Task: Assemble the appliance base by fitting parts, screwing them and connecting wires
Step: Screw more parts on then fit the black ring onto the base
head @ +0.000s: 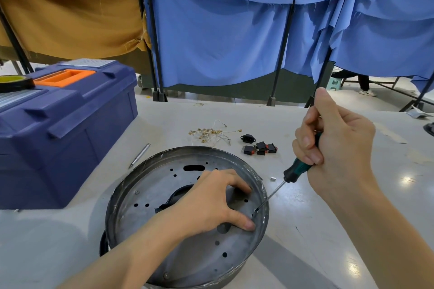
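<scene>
My left hand point(211, 202) presses, fingers spread and holding nothing, on the round metal base point(150, 197) on the table point(328, 253), my right hand point(338, 148) curls round the screwdriver point(294, 172) whose tip meets a hole by the right rim, wires point(209, 135) and black switches point(259, 148) beyond

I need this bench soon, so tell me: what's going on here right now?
A person is working on the round grey metal appliance base. The left hand presses flat on its perforated plate, while the right hand grips a green-and-black-handled screwdriver, its tip set at a hole near the base's right rim. Beyond the base lie a bundle of white wires with brass terminals and several small black switches, loose and not yet fitted. A blue plastic toolbox stands to the left.
</scene>
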Motion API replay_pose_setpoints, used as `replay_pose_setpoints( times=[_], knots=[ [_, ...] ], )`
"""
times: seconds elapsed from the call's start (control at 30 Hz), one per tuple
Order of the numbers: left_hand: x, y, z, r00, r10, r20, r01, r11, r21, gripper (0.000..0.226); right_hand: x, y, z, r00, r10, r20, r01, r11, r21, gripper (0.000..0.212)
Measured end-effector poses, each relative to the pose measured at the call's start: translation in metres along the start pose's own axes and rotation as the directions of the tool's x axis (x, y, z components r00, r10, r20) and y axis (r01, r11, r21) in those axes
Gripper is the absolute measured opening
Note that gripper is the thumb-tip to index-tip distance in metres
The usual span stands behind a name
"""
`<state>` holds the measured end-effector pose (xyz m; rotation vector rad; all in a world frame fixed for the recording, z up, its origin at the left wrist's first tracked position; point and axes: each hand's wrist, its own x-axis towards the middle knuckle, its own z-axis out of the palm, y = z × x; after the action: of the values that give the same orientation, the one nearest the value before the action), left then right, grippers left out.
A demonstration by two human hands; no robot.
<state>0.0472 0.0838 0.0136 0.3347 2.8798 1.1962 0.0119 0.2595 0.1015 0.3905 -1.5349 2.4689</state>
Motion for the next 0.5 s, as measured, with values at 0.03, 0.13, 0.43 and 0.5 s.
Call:
replay_pose_setpoints(
  times=[0.03,0.13,0.43,0.5],
  knots=[
    [0.0000,0.0005,-0.0001,1.000,0.001,0.000,-0.001,1.000,0.002,0.057,0.0001,-0.0002,-0.0002,1.000,-0.002,0.003,0.002,1.000,-0.005,0.052],
    [-0.0001,0.0018,-0.0004,1.000,0.008,-0.004,-0.008,1.000,0.021,0.055,-0.0002,-0.0003,0.0002,1.000,0.003,-0.002,-0.003,1.000,-0.004,0.053],
    [-0.0007,0.0031,-0.0008,1.000,0.018,-0.013,-0.017,0.999,0.044,0.057,-0.0008,-0.0023,0.0014,0.992,0.089,0.087,-0.085,0.995,-0.048,0.051],
    [-0.0013,0.0035,-0.0010,1.000,0.026,-0.015,-0.025,0.999,0.043,0.058,0.0002,-0.0043,0.0007,0.961,0.155,0.230,-0.147,0.988,-0.052,0.045]
  ],
)
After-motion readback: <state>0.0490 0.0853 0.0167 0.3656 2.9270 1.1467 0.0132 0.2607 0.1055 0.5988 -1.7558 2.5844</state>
